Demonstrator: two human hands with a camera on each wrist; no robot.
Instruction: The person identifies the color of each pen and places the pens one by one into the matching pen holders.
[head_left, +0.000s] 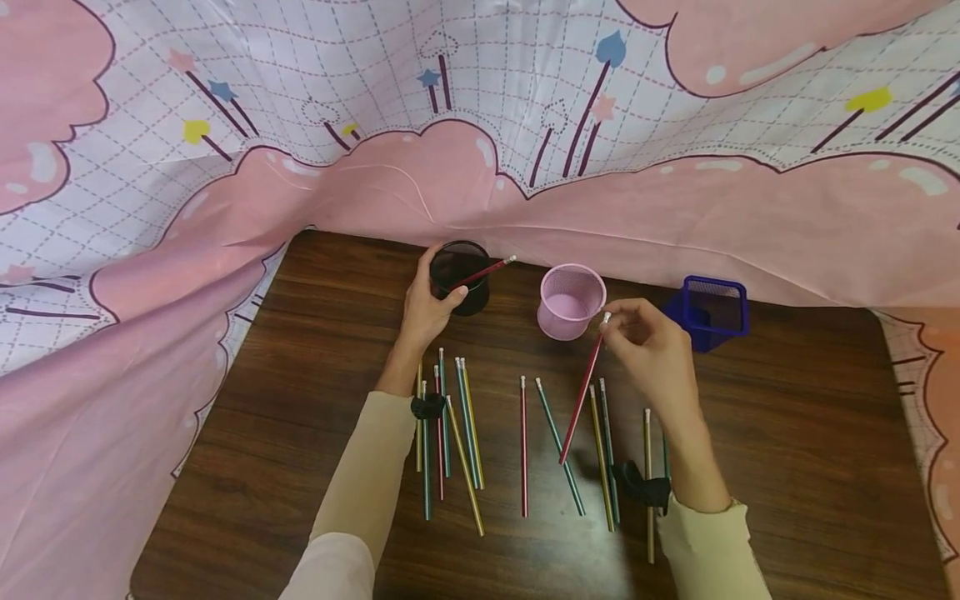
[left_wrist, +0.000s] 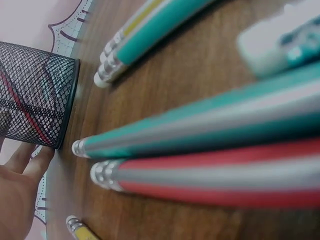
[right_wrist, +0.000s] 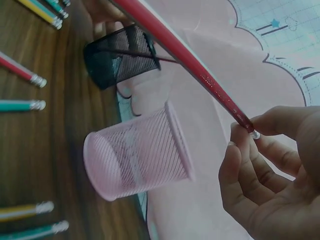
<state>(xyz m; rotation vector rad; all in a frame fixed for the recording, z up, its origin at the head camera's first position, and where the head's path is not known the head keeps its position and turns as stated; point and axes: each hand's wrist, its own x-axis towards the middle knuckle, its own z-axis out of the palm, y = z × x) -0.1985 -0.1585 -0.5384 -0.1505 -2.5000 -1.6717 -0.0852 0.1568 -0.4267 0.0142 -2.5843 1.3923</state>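
My left hand [head_left: 431, 302] holds a black mesh pencil cup [head_left: 472, 302] by its side, thumb near the rim. One red pencil [head_left: 491, 271] leans inside that cup, its eraser end sticking out to the right; the mesh lets it show through in the left wrist view. Between thumb and fingertips, my right hand [head_left: 651, 342] pinches a second red pencil [head_left: 581, 404] at its eraser end. That pencil slants down over the table, its lower end overlapping a green pencil [head_left: 561, 450] in the head view. Just left of the right fingertips stands a pink mesh cup [head_left: 564, 327].
A blue square mesh cup [head_left: 708, 321] stands behind my right hand. Several green, yellow and red pencils [head_left: 450, 442] lie below the left hand, and others, including a red pencil [head_left: 524, 450] and a yellow pencil [head_left: 649, 500], lie further right. Patterned cloth [head_left: 420, 183] hangs along the table's far edge.
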